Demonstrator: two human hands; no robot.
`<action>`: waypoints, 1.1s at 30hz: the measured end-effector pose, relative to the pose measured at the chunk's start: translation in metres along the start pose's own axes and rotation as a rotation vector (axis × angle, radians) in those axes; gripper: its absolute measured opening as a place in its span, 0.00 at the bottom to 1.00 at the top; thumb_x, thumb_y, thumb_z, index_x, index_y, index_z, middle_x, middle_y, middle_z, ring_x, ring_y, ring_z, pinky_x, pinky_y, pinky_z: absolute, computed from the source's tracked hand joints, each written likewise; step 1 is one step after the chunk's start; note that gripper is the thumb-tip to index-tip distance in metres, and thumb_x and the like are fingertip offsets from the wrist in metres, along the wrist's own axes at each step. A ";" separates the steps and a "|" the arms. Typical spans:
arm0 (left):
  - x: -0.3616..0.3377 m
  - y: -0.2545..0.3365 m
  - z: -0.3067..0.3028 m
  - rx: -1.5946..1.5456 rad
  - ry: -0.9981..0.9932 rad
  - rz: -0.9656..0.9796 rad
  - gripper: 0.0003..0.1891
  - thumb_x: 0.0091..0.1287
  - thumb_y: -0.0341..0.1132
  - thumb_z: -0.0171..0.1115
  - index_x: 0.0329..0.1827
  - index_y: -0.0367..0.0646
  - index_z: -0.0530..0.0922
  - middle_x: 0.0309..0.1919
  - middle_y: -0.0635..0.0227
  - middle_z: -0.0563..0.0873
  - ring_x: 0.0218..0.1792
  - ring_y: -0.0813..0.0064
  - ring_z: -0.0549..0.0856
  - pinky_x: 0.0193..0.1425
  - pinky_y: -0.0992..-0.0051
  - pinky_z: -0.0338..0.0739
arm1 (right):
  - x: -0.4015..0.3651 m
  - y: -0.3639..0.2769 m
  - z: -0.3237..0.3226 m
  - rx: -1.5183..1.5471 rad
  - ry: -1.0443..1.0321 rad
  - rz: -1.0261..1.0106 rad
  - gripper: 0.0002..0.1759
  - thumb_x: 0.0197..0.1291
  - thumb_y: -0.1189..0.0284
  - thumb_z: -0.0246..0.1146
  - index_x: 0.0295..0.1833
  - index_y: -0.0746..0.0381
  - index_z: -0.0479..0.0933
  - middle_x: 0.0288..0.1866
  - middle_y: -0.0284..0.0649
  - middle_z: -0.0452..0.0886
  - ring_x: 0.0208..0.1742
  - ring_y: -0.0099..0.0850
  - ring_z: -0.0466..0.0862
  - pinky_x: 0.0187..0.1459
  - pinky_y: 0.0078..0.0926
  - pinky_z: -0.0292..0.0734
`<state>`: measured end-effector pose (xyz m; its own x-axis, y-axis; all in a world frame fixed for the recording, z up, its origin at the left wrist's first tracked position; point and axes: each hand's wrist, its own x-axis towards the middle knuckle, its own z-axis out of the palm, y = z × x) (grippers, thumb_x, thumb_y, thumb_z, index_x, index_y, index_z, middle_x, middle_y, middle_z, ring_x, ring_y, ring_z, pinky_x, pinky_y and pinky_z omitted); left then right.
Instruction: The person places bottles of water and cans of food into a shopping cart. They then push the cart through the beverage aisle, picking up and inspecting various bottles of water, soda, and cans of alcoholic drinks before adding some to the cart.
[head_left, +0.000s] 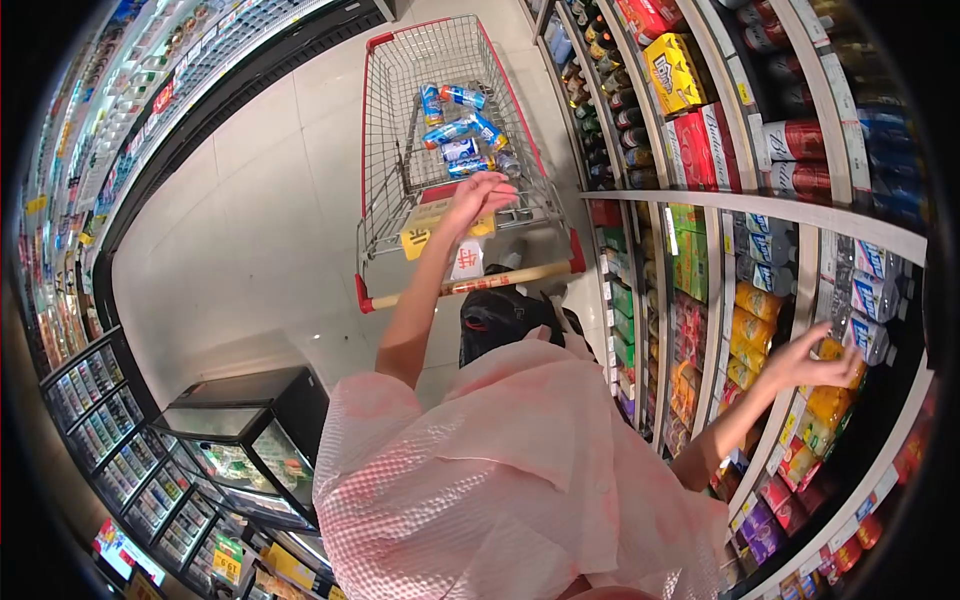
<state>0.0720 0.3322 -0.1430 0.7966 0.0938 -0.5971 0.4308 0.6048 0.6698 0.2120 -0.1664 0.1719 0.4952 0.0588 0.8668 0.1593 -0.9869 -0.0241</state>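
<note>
My left hand (482, 196) is over the near end of a shopping cart (368, 150), its fingers stretched loosely to the right with nothing visible in them. Several blue cans (445, 131) lie scattered in the cart, and a clear bottle (508, 163) rests near my fingertips. Out to the right, my right hand (812, 362) reaches into a shelf, fingers apart. Its fingertips overlap the near end of a row of clear bottles with blue-and-white labels (870, 297). Yellow-orange drink bottles (828, 404) stand just beside and below that hand.
The cart's handle (470, 287) is right in front of me. Beer packs, including a yellow carton (676, 75) and red Budweiser boxes (703, 150), fill the upper right shelves. A glass-sided display case (250, 445) stands at lower left. Tiled floor (230, 240) lies left of the cart.
</note>
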 end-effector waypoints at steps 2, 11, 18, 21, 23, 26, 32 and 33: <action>0.064 -0.047 -0.053 0.220 0.192 0.050 0.15 0.79 0.36 0.62 0.62 0.37 0.81 0.52 0.57 0.91 0.55 0.63 0.92 0.61 0.67 0.86 | -0.062 -0.075 0.007 0.240 -0.247 -0.020 0.20 0.70 0.72 0.72 0.60 0.70 0.75 0.69 0.54 0.72 0.74 0.52 0.71 0.73 0.55 0.67; 0.112 -0.107 -0.088 1.122 0.195 -0.014 0.18 0.67 0.42 0.69 0.55 0.41 0.87 0.50 0.54 0.93 0.54 0.57 0.92 0.61 0.62 0.83 | -0.343 -0.210 0.040 0.677 -1.321 -0.552 0.36 0.57 0.68 0.72 0.73 0.61 0.75 0.71 0.50 0.74 0.79 0.48 0.68 0.84 0.63 0.51; 0.105 -0.102 -0.085 0.917 0.224 -0.068 0.17 0.69 0.40 0.70 0.55 0.40 0.86 0.40 0.59 0.94 0.41 0.66 0.93 0.51 0.66 0.85 | -0.328 -0.226 0.071 0.618 -1.559 -0.567 0.16 0.57 0.65 0.71 0.50 0.58 0.82 0.52 0.40 0.85 0.61 0.38 0.83 0.69 0.57 0.67; 0.107 -0.104 -0.088 0.923 0.239 -0.045 0.17 0.70 0.40 0.70 0.56 0.40 0.86 0.38 0.59 0.94 0.39 0.68 0.93 0.49 0.66 0.86 | -0.339 -0.231 0.078 0.591 -1.549 -0.600 0.15 0.56 0.63 0.73 0.46 0.57 0.82 0.44 0.38 0.87 0.55 0.38 0.87 0.66 0.58 0.68; 0.105 -0.106 -0.089 0.895 0.233 -0.010 0.17 0.71 0.41 0.70 0.56 0.40 0.86 0.39 0.59 0.94 0.40 0.67 0.93 0.50 0.66 0.86 | -0.342 -0.231 0.079 0.565 -1.556 -0.639 0.16 0.56 0.61 0.74 0.46 0.56 0.82 0.42 0.38 0.88 0.51 0.39 0.89 0.64 0.59 0.69; 0.106 -0.105 -0.089 0.969 0.248 -0.061 0.18 0.70 0.42 0.71 0.56 0.40 0.86 0.40 0.58 0.94 0.41 0.65 0.94 0.50 0.65 0.86 | -0.337 -0.234 0.082 0.537 -1.611 -0.677 0.16 0.58 0.61 0.73 0.47 0.57 0.82 0.40 0.39 0.89 0.48 0.41 0.90 0.62 0.59 0.71; 0.151 -0.102 -0.095 1.015 0.118 -0.404 0.23 0.65 0.44 0.72 0.60 0.42 0.85 0.47 0.50 0.93 0.52 0.53 0.93 0.58 0.59 0.86 | -0.328 -0.239 0.081 0.510 -1.695 -0.647 0.16 0.59 0.60 0.72 0.47 0.57 0.83 0.42 0.38 0.89 0.50 0.41 0.89 0.62 0.57 0.72; 0.169 -0.110 -0.104 1.088 0.157 -0.350 0.26 0.64 0.44 0.73 0.63 0.43 0.83 0.49 0.49 0.93 0.54 0.51 0.92 0.60 0.59 0.85 | -0.328 -0.239 0.081 0.517 -1.698 -0.647 0.16 0.59 0.60 0.72 0.47 0.57 0.83 0.42 0.38 0.89 0.51 0.41 0.88 0.62 0.56 0.72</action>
<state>0.1152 0.3632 -0.3634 0.5328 0.1995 -0.8224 0.8163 -0.3774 0.4373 0.0810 0.0619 -0.1468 0.4144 0.7367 -0.5344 0.6877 -0.6381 -0.3463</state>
